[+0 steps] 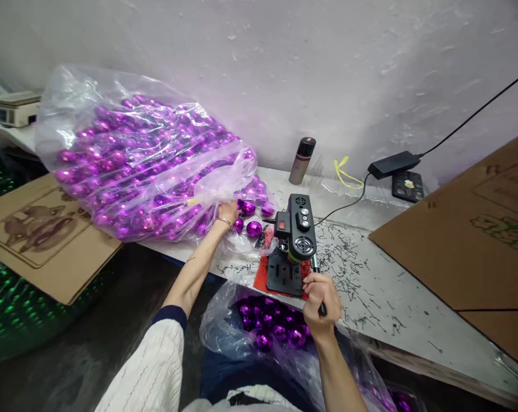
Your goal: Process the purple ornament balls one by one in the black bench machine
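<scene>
Purple balls (253,229) loose on the white table (391,297), just beside the mouth of a clear bag (125,154) stuffed with more. Left hand (227,213) at that mouth against the plastic, fingers turned away, grip impossible to tell. Right hand (321,300) closed in a fist round the lever (315,264) of a black press (296,229) on a red mat (261,280); second bag (224,326) of balls below the table edge, spray can (302,160) and charger (394,164) near the wall.

L hand (227,213) fingertips hidden in big bag (125,154); cardboard (469,240) cut off, right edge; lever (315,264) end inside R hand (321,300).
</scene>
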A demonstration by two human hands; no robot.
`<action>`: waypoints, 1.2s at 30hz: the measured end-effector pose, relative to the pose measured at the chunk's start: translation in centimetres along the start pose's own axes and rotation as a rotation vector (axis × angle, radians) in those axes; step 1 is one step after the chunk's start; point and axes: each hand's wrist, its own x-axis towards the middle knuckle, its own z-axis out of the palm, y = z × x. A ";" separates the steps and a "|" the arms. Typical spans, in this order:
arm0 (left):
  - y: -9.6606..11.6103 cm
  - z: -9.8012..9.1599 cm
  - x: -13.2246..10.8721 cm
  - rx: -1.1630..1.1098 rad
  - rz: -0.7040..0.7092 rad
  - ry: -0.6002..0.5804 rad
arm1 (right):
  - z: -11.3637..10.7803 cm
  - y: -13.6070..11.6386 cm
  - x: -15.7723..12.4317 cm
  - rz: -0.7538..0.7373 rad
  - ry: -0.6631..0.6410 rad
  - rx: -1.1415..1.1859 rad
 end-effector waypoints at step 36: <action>1.2 2.4 -12.4 -2.102 -0.046 -0.142 | 0.4 -0.6 1.2 -0.045 0.014 -0.013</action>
